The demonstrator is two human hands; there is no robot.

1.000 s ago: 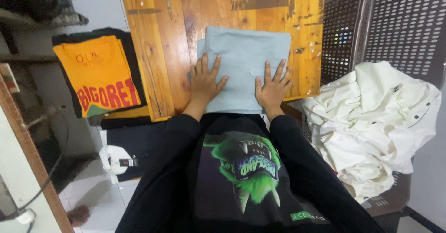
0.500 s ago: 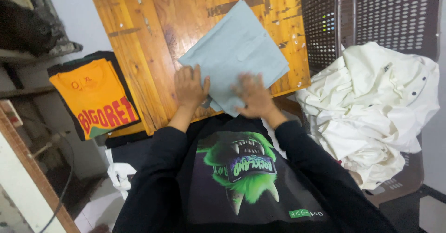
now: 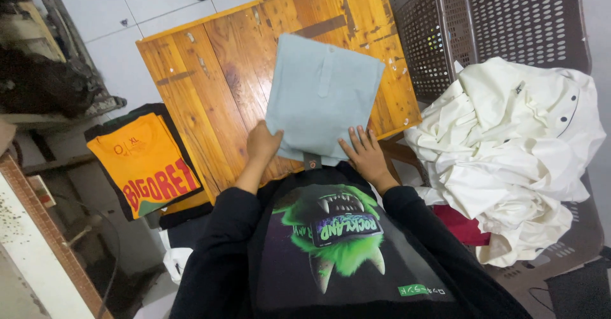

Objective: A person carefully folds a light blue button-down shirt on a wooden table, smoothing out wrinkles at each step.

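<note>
Folded pale blue shirt [image 3: 321, 96] lying on the wooden table [image 3: 210, 71], turned at a slant. Left hand [image 3: 262, 143] grips its near left corner, fingers closed on the cloth. Right hand [image 3: 364, 153] rests flat on its near right edge, fingers spread. Heap of white cloth [image 3: 509, 153] lies to the right; folded orange shirt [image 3: 145, 163] to the left.
</note>
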